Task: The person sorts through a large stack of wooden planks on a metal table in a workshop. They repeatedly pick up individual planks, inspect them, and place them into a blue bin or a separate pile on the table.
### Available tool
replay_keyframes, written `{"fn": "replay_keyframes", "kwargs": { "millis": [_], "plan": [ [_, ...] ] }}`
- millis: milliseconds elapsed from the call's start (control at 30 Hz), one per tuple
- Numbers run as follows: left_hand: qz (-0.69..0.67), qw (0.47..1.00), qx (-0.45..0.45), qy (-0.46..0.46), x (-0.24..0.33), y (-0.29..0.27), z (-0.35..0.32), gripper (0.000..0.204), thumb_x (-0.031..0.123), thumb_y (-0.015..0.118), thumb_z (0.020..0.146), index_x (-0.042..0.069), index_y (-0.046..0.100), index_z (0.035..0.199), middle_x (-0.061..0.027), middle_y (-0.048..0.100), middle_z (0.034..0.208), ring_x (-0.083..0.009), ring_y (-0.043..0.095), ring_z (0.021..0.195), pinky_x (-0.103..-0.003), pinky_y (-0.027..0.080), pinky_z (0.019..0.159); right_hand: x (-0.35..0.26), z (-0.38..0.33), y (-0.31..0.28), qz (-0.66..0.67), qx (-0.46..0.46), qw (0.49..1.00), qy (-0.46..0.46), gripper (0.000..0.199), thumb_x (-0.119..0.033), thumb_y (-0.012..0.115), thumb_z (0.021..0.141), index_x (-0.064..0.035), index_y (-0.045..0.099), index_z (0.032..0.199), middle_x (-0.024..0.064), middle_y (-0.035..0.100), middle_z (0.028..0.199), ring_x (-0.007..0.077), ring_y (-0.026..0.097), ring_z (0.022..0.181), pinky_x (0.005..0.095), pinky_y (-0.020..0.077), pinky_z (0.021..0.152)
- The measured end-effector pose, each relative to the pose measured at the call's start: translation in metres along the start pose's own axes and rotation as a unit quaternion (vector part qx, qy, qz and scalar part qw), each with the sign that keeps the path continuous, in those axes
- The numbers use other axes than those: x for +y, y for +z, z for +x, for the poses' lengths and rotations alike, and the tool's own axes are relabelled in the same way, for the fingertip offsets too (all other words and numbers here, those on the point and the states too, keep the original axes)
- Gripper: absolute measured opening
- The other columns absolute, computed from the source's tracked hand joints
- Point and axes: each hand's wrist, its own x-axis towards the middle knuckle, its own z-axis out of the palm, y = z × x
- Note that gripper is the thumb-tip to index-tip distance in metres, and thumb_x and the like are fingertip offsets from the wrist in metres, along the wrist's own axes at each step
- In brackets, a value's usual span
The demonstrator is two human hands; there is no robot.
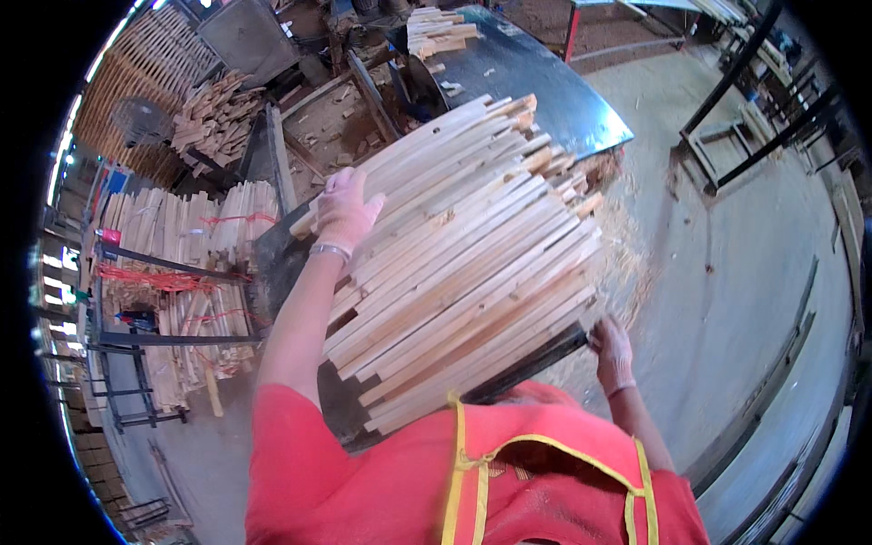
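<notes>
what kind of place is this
Most likely a woodworking shop or small timber mill. A big stack of cut slats lies on a dark table, bundles of sticks tied with red cord fill racks, and sawdust covers the floor.

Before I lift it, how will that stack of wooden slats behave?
Each piece in the stack of wooden slats looks stiff. Loose and unbound, they would likely slide apart. With the left hand and right hand steadying opposite ends, it probably weighs plenty.

My one view sits on my head, looking steeply down and forward, close over the stacked wooden slats (463,254) on the dark worktop (545,91); fisheye bends the edges.
</notes>
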Motion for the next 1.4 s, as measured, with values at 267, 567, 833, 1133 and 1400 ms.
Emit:
{"fn": "replay_keyframes", "kwargs": {
  "millis": [267,567,833,1133,1400],
  "plan": [
    [-0.002,0.995,-0.095,-0.017,0.029,0.056,0.161,0.066,0.057,0.056,0.096,0.012,0.058,0.144,-0.0131,0.059,0.145,-0.0320,0.054,0.137,-0.046,0.044,0.112,0.051,-0.065,-0.059,0.072,0.121,0.984,0.105,0.046,-0.016,0.063,0.100,-0.0062,0.047,0.141,0.0030,0.057,0.091,0.0109,0.054,0.074,0.0255,0.0476,0.062],
    [-0.070,0.988,-0.136,0.008,0.077,0.095,0.156,0.078,0.069,0.053,0.093,0.002,0.063,0.132,-0.0247,0.067,0.131,-0.0383,0.063,0.124,-0.047,0.046,0.108,0.111,-0.119,-0.085,0.126,0.209,0.953,0.179,0.040,-0.015,0.062,0.101,-0.0073,0.049,0.138,0.0036,0.057,0.091,0.0118,0.055,0.071,0.0261,0.0479,0.058],
    [-0.036,0.999,-0.014,0.038,0.068,0.069,0.118,0.072,0.059,0.058,0.096,0.008,0.055,0.146,-0.0196,0.057,0.147,-0.0369,0.056,0.134,-0.047,0.046,0.109,0.053,-0.058,-0.088,0.038,0.169,0.979,0.105,0.044,-0.017,0.063,0.100,-0.0052,0.051,0.141,0.0015,0.057,0.089,0.0118,0.057,0.073,0.0261,0.0500,0.062],
    [-0.330,0.888,-0.321,0.007,-0.013,-0.001,-0.058,0.056,0.022,0.074,0.090,0.001,0.061,0.140,-0.0131,0.070,0.129,-0.0209,0.065,0.114,-0.033,0.052,0.097,0.064,-0.019,-0.159,0.091,0.092,0.985,0.115,0.046,-0.016,0.064,0.099,-0.0074,0.048,0.142,-0.0007,0.053,0.083,0.0096,0.050,0.065,0.0251,0.0432,0.055],
    [-0.326,0.920,-0.202,0.074,-0.052,0.030,-0.083,0.042,0.032,0.063,0.097,0.006,0.069,0.129,-0.0198,0.071,0.119,-0.0297,0.067,0.111,-0.035,0.050,0.099,0.038,0.013,-0.167,0.001,0.047,0.990,0.136,0.023,-0.018,0.063,0.098,-0.0127,0.056,0.119,-0.0027,0.050,0.077,0.0099,0.050,0.063,0.0265,0.0426,0.053]
  ]
}}
